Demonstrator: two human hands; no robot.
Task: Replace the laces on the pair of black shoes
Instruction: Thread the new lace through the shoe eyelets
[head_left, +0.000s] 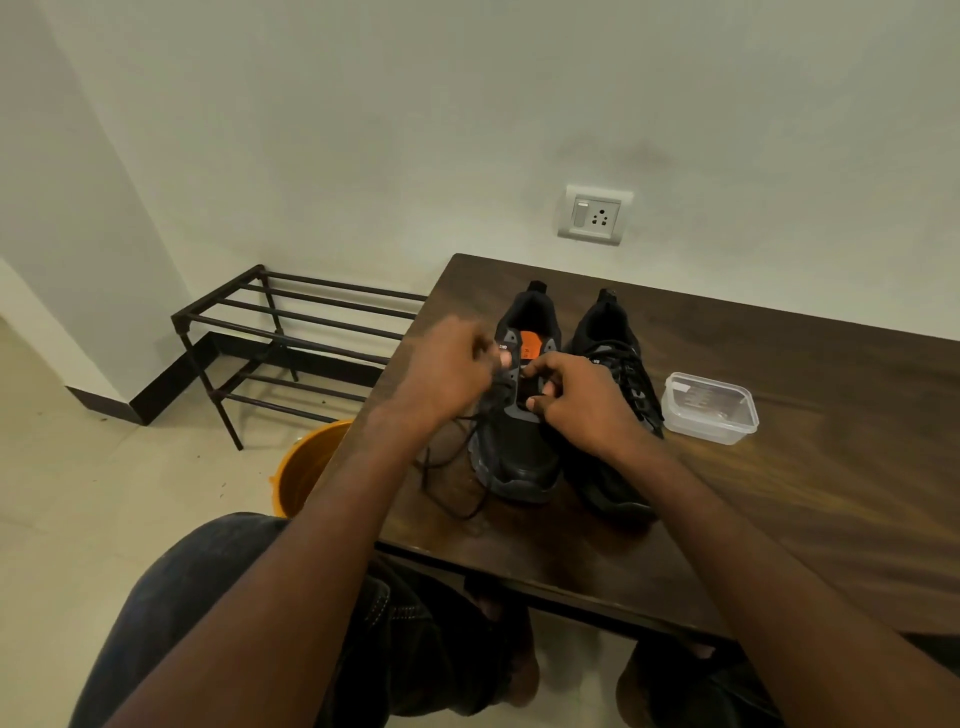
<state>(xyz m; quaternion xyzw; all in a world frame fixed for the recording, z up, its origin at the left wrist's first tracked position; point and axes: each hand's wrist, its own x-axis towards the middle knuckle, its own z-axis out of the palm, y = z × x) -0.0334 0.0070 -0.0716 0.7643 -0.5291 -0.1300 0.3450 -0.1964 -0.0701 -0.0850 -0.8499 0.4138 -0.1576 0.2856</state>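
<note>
Two black lace-up shoes (524, 431) stand side by side, almost touching, at the near left corner of a dark wooden table (810, 499), where both hands crowd the left shoe's eyelets and a loose black lace (457, 493) trails over the strip of tabletop to its left. A clear lidded plastic box (709, 408) sits just beside the right shoe, with open tabletop beyond it and toward the near edge. An orange plastic bucket (306, 467) and a black metal-bar rack (291, 338) occupy the floor off the table's left side.
</note>
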